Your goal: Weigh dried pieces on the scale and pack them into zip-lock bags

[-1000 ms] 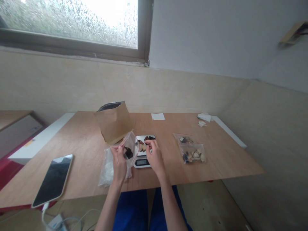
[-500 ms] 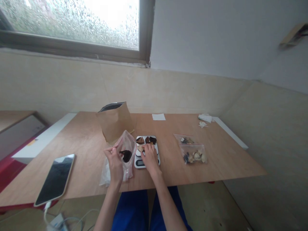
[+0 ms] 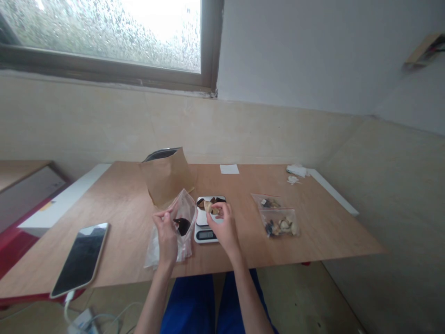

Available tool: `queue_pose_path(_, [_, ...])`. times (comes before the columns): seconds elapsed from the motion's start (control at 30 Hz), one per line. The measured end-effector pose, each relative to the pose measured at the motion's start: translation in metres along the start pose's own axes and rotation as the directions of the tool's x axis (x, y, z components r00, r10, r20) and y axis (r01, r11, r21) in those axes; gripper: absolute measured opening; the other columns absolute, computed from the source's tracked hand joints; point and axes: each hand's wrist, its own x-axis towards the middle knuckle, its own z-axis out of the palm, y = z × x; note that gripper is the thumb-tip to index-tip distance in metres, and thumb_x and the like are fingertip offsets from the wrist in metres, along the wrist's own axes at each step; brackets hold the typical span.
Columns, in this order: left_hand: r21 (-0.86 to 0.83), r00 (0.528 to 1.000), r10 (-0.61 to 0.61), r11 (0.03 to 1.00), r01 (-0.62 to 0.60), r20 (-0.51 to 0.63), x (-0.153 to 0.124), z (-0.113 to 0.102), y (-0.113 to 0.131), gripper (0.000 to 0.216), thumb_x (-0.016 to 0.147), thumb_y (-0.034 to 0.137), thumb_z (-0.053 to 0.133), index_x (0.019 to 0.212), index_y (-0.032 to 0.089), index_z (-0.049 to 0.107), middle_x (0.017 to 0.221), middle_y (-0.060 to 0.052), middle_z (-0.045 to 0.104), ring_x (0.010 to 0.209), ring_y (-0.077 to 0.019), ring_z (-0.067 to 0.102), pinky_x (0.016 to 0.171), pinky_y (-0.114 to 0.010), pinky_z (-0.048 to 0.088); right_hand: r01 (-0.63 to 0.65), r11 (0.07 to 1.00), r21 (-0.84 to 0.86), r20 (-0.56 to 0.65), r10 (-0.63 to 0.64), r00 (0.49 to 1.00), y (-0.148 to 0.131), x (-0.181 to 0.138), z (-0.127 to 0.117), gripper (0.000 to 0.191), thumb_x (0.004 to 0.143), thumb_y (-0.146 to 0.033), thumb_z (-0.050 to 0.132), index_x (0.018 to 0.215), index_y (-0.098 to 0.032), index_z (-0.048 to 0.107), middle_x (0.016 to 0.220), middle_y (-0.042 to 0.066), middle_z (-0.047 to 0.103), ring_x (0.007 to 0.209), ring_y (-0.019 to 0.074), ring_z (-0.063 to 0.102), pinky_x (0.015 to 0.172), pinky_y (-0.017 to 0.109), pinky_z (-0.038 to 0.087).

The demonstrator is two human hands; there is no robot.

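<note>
My left hand (image 3: 166,236) pinches the rim of a small clear plastic bag (image 3: 184,218) held open and upright, with a dark piece inside. My right hand (image 3: 224,227) is closed on pale and brown dried pieces (image 3: 210,207), raised just above a small white kitchen scale (image 3: 206,227). A few dark pieces still lie on the scale's far end. Under the held bag lie more clear bags (image 3: 155,248) on the wooden table (image 3: 114,204).
A brown paper pouch (image 3: 167,178) stands open behind the scale. Two filled clear bags (image 3: 278,221) lie to the right. A phone (image 3: 80,257) on a cable rests at the front left. A white slip (image 3: 229,169) and crumpled paper (image 3: 295,171) sit at the far edge.
My right hand reached onto the scale, closed on some pieces and lifted them. The bag in my left hand stayed nearly still.
</note>
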Motion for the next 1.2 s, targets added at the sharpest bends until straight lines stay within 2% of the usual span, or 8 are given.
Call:
queue_pose_path(0.07, [0.064, 1.000, 0.027, 0.998, -0.027, 0.007, -0.002, 0.002, 0.002, 0.035, 0.081, 0.054, 0.043, 0.090, 0.021, 0.039, 0.114, -0.012, 0.057, 0.110, -0.0246, 0.054, 0.091, -0.041, 0.041, 0.018, 0.991, 0.130, 0.044, -0.024, 0.999, -0.016, 0.001, -0.007, 0.017, 0.076, -0.022, 0.060, 0.091, -0.019, 0.054, 0.098, 0.005, 0.051, 0.077, 0.0122, 0.058, 0.067, 0.025, 0.054])
queue_pose_path(0.17, [0.139, 0.997, 0.070, 0.988, -0.072, 0.025, -0.007, 0.007, 0.007, 0.036, 0.082, 0.055, 0.040, 0.089, 0.020, 0.040, 0.115, -0.014, 0.056, 0.113, -0.0243, 0.052, 0.095, -0.039, 0.039, 0.066, 0.979, 0.192, 0.142, -0.094, 0.985, -0.035, 0.003, -0.011, 0.017, 0.076, -0.021, 0.061, 0.092, -0.020, 0.057, 0.100, 0.004, 0.049, 0.075, 0.0098, 0.059, 0.070, 0.024, 0.054])
queue_pose_path(0.43, [0.202, 0.992, 0.103, 0.973, -0.115, 0.065, -0.015, 0.012, 0.004, 0.028, 0.086, 0.048, 0.037, 0.089, 0.021, 0.041, 0.119, -0.011, 0.054, 0.116, -0.0211, 0.048, 0.097, -0.035, 0.037, 0.207, 0.972, -0.112, 0.240, -0.176, 0.955, -0.052, 0.007, 0.017, 0.028, 0.074, -0.002, 0.052, 0.098, -0.017, 0.054, 0.104, 0.007, 0.045, 0.093, 0.0194, 0.057, 0.087, 0.038, 0.050])
queue_pose_path(0.57, [0.278, 1.000, 0.021, 0.960, -0.020, -0.001, -0.012, 0.010, 0.001, 0.028, 0.086, 0.048, 0.035, 0.090, 0.020, 0.041, 0.113, -0.010, 0.053, 0.107, -0.0215, 0.052, 0.090, -0.034, 0.040, 0.249, 0.963, -0.103, 0.320, -0.205, 0.925, -0.054, 0.008, 0.023, 0.030, 0.076, -0.003, 0.049, 0.102, -0.017, 0.053, 0.106, 0.008, 0.047, 0.094, 0.0203, 0.057, 0.085, 0.037, 0.050])
queue_pose_path(0.73, [0.327, 0.993, -0.057, 0.941, 0.087, -0.101, -0.002, 0.000, -0.002, 0.028, 0.087, 0.045, 0.032, 0.095, 0.020, 0.041, 0.097, -0.006, 0.051, 0.092, -0.0218, 0.054, 0.086, -0.038, 0.041, 0.216, 0.975, -0.049, 0.179, -0.204, 0.963, -0.031, 0.018, 0.020, 0.021, 0.084, -0.011, 0.042, 0.098, -0.018, 0.056, 0.101, 0.007, 0.052, 0.095, 0.0173, 0.055, 0.088, 0.033, 0.047])
queue_pose_path(0.83, [0.331, 0.991, -0.042, 0.940, 0.081, -0.124, 0.003, -0.005, -0.005, 0.026, 0.087, 0.043, 0.031, 0.093, 0.020, 0.041, 0.094, -0.005, 0.049, 0.090, -0.0224, 0.052, 0.086, -0.041, 0.040, 0.166, 0.973, -0.162, 0.119, -0.148, 0.982, 0.000, 0.029, 0.023, 0.027, 0.083, -0.008, 0.039, 0.100, -0.016, 0.058, 0.103, 0.009, 0.054, 0.100, 0.0182, 0.054, 0.092, 0.033, 0.043])
queue_pose_path(1.03, [0.299, 0.993, -0.040, 0.951, 0.072, -0.113, 0.005, -0.005, -0.009, 0.027, 0.086, 0.046, 0.032, 0.092, 0.020, 0.041, 0.095, -0.005, 0.048, 0.091, -0.0227, 0.051, 0.089, -0.042, 0.038, 0.312, 0.822, -0.477, 0.379, -0.128, 0.917, 0.039, 0.044, 0.037, 0.036, 0.080, -0.010, 0.049, 0.115, -0.014, 0.054, 0.119, 0.014, 0.056, 0.115, 0.0242, 0.046, 0.102, 0.042, 0.032])
queue_pose_path(1.2, [0.297, 0.994, -0.032, 0.953, 0.063, -0.107, 0.004, -0.004, -0.008, 0.031, 0.085, 0.049, 0.033, 0.092, 0.021, 0.042, 0.098, -0.006, 0.049, 0.093, -0.0233, 0.051, 0.090, -0.042, 0.037, 0.354, 0.778, -0.519, 0.424, -0.125, 0.897, 0.041, 0.045, 0.046, 0.024, 0.084, -0.010, 0.047, 0.104, -0.016, 0.060, 0.105, 0.013, 0.064, 0.113, 0.0238, 0.048, 0.104, 0.047, 0.024])
